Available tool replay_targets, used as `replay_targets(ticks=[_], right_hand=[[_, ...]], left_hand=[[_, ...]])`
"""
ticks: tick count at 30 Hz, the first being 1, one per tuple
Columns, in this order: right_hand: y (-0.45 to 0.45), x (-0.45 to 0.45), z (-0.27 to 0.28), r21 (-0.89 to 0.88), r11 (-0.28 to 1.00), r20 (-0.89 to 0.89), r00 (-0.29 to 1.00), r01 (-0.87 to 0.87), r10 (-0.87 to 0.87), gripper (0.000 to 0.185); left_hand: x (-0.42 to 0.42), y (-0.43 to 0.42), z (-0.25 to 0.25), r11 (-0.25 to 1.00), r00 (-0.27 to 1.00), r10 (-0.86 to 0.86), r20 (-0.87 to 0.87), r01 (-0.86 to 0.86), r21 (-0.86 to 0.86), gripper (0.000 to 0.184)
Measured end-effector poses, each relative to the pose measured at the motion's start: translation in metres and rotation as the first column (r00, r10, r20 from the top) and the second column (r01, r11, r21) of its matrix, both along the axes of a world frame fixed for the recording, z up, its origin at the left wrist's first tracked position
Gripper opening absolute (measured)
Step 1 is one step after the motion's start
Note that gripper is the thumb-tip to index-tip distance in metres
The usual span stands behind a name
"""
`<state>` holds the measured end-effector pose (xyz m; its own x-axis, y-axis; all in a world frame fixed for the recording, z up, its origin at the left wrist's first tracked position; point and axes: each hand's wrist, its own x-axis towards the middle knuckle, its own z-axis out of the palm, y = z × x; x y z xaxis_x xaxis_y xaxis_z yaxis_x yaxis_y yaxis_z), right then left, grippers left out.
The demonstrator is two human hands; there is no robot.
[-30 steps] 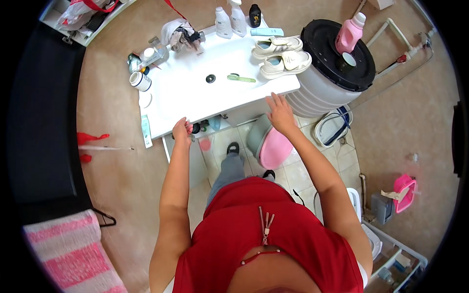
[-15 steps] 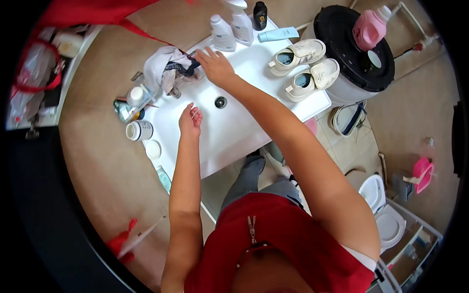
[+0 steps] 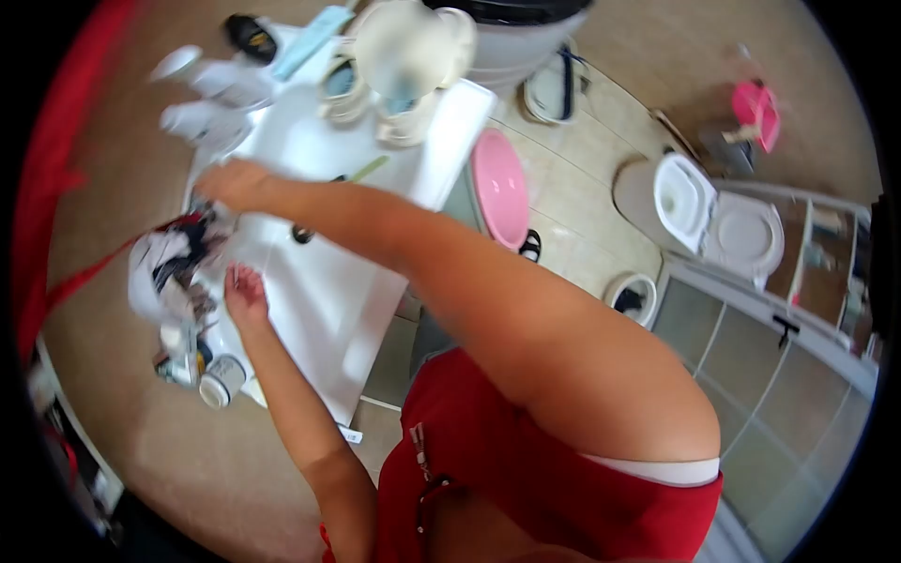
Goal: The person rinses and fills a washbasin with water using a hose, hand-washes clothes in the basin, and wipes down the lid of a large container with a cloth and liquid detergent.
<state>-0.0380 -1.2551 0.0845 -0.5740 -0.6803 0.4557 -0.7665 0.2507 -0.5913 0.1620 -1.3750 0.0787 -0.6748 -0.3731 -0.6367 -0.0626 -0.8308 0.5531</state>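
Left hand (image 3: 246, 296) over sink (image 3: 310, 328), fingers loosely curled, can't tell if holding anything. Jar (image 3: 223, 379) by sink corner, label too mushy to read. Right hand (image 3: 236, 186) at sink's edge, super blurry, fingertips lost, can't tell grip. Cloth bundle (image 3: 169, 253) at sink's rim, underside hidden. Black bottle (image 3: 251, 38) past sink, yellowish print illegible.

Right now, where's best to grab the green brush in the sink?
Green brush: probably pinch the handle near its free tip, from above, beside the shoes. It lies slanted in the sink, handle pointing away from the right forearm, which crowds its dark end.
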Motion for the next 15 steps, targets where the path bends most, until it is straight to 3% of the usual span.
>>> replay_targets(ticks=[1, 3, 6, 7, 9, 12, 15], right_hand=[[0.009, 0.012, 0.029, 0.102, 0.995, -0.048, 0.999, 0.013, -0.008, 0.031], [-0.016, 0.021, 0.012, 0.013, 0.993, -0.218, 0.969, 0.121, -0.115, 0.03], [-0.019, 0.024, 0.033, 0.278, 0.94, -0.253, 0.959, 0.197, -0.126, 0.034], [-0.014, 0.028, 0.045, 0.366, 0.898, -0.346, 0.931, 0.244, -0.112, 0.037], [0.0, 0.036, 0.069, 0.516, 0.783, -0.515, 0.856, 0.347, -0.04, 0.042], [0.015, 0.04, 0.081, 0.695, 0.668, -0.512, 0.835, 0.265, 0.201, 0.045], [0.013, 0.042, 0.063, 0.523, 0.802, -0.451, 0.892, 0.289, -0.028, 0.043]], left_hand=[[0.0, 0.001, -0.003, 0.999, 1.0, 0.005, 0.024, -0.003, -0.054, 0.015], [-0.001, 0.001, -0.001, 0.997, 0.996, 0.033, 0.083, -0.027, -0.077, 0.015], [-0.005, 0.001, 0.006, 0.995, 0.996, 0.012, 0.09, -0.004, -0.097, 0.015], [-0.005, 0.0, 0.01, 0.994, 0.995, 0.0, 0.098, 0.011, -0.107, 0.015], [-0.002, -0.001, 0.013, 0.992, 0.995, -0.027, 0.1, 0.039, -0.119, 0.014], [-0.005, -0.015, 0.012, 0.993, 0.996, -0.071, 0.056, 0.076, -0.089, 0.014], [-0.003, -0.02, 0.014, 0.994, 0.997, -0.061, 0.044, 0.065, -0.087, 0.014]])
